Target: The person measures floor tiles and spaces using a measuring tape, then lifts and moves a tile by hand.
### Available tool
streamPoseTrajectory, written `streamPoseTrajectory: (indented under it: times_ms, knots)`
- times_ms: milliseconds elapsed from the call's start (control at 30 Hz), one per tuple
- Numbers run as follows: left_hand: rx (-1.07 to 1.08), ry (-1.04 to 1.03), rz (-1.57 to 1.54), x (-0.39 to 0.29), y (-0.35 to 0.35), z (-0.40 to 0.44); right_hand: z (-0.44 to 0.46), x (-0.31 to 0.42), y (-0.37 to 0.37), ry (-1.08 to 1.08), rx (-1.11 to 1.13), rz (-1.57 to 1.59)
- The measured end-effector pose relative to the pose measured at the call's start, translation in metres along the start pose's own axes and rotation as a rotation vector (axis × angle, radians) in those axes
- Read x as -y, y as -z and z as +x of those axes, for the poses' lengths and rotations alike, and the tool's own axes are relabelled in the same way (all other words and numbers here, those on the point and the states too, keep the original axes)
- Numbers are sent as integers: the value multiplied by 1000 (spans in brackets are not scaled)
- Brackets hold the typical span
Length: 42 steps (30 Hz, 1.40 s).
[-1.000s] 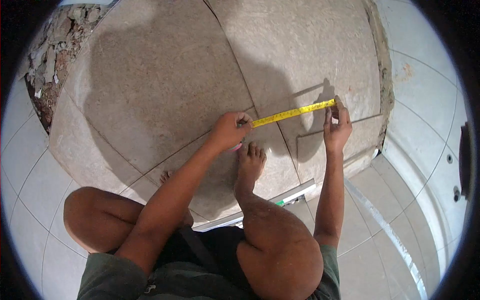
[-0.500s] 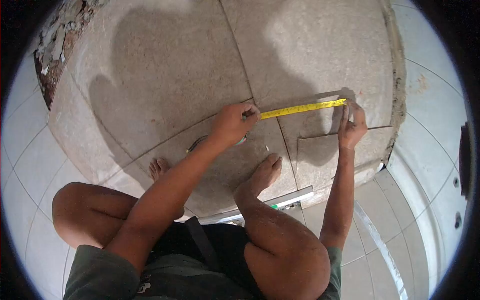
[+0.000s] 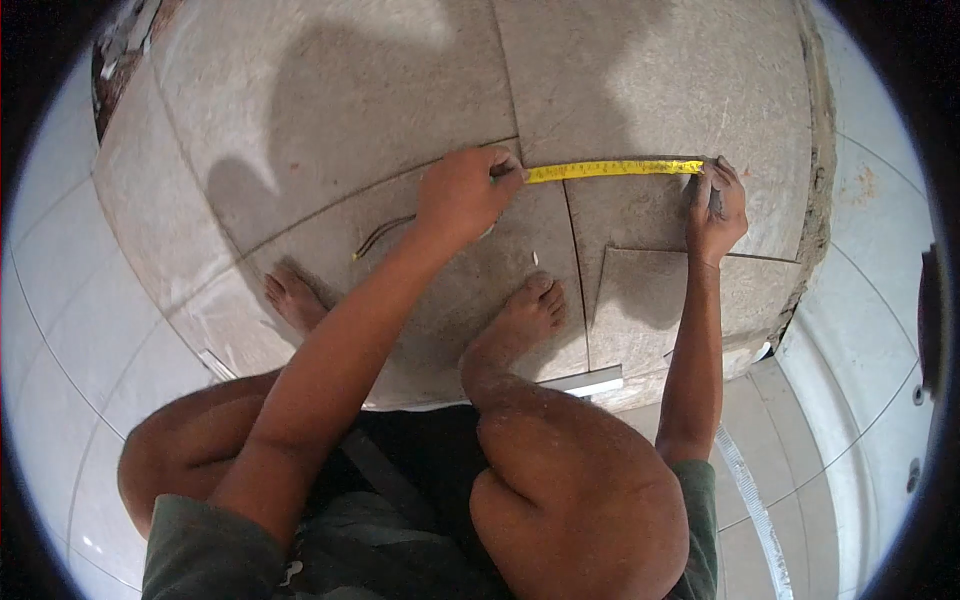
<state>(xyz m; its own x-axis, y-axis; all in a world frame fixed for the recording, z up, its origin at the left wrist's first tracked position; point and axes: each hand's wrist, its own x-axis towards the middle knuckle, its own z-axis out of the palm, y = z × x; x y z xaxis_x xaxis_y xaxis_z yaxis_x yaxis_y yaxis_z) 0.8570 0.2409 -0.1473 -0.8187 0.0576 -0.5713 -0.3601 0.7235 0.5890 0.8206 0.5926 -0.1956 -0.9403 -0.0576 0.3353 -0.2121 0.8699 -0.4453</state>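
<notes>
A yellow tape measure [image 3: 612, 170] stretches between my hands, its blade nearly level above the tiled surface. My left hand [image 3: 468, 195] is closed around the blade's left end, and the case is mostly hidden under it. At the other end, the fingers of my right hand [image 3: 718, 212] pinch the blade's tip. A dark strap [image 3: 382, 234] sticks out to the left from beneath my left wrist. Below the blade, a cut edge outlines a tile piece [image 3: 645, 285] near my right wrist.
My bare feet [image 3: 533, 310] rest on large beige tiles [image 3: 390, 90]. A metal bar [image 3: 590, 382] lies along the near edge. Rough mortar [image 3: 822, 150] borders the right side, rubble [image 3: 125, 45] the upper left. A long pale strip [image 3: 752, 505] lies lower right.
Both hands and the tape have moved away from my body, bringing the blade up against the dark joint line. The view has shifted slightly. Both hands keep their hold.
</notes>
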Motion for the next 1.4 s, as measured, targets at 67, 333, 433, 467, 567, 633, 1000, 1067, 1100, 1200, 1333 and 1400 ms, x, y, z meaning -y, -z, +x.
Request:
streamPoseTrajectory:
  times_ms: [67,333,433,467,567,633,1000,1067,1100,1200,1333,1400]
  knots:
    - [-104,-37,84,7,-2,-5,0,4,-5,12,11,13]
    - [-78,-34,127,13,2,-7,-13,12,-12,-10,-19,22]
    - [-90,-7,156,6,2,-9,-12,10,-14,-16,-45,69]
    - [-104,-6,160,4,1,-9,-12,10,-15,-32,-47,90]
    - [-94,-75,214,5,-3,-6,-13,10,-12,-16,-40,75]
    - [-160,-129,182,10,-9,-6,-12,9,-10,-21,-24,48]
    - [-245,-155,129,7,-17,-11,-9,6,-9,9,-23,14]
    - [-252,-149,104,6,-23,-13,-9,5,-8,1,-18,2]
    - [-252,-138,107,5,-24,-14,-9,5,-8,-2,-20,13]
    - [-274,-132,136,3,-28,-17,-9,5,-9,0,-21,27]
    - [-362,-201,235,8,-33,-19,-9,7,-7,-2,-9,26]
    - [-383,-208,251,10,-34,-18,-9,6,-8,-5,-15,39]
